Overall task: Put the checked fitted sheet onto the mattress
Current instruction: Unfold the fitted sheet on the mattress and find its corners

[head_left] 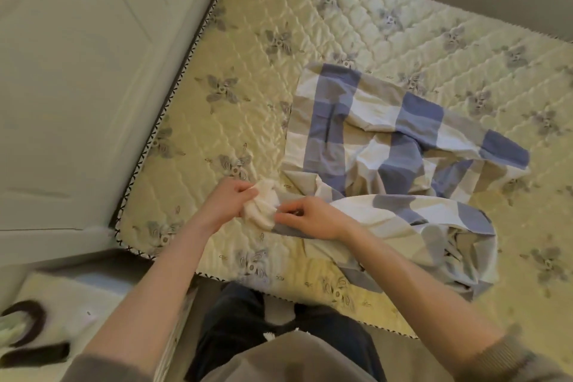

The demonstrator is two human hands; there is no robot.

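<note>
The checked fitted sheet (381, 146), in blue, white and beige squares, lies crumpled in a heap on the bare quilted mattress (254, 77), which is cream with grey flower prints. Near the mattress's near-left corner, my left hand (231, 200) grips a bunched white end of the sheet. My right hand (310, 219) pinches the same bunched edge just to the right of it. Both forearms reach in from the bottom of the view.
A white panelled headboard (77, 87) runs along the mattress's left side. A low bedside surface (62, 304) with dark curved objects sits at the lower left. My legs in dark trousers stand against the near mattress edge. A grey wall lies beyond the far edge.
</note>
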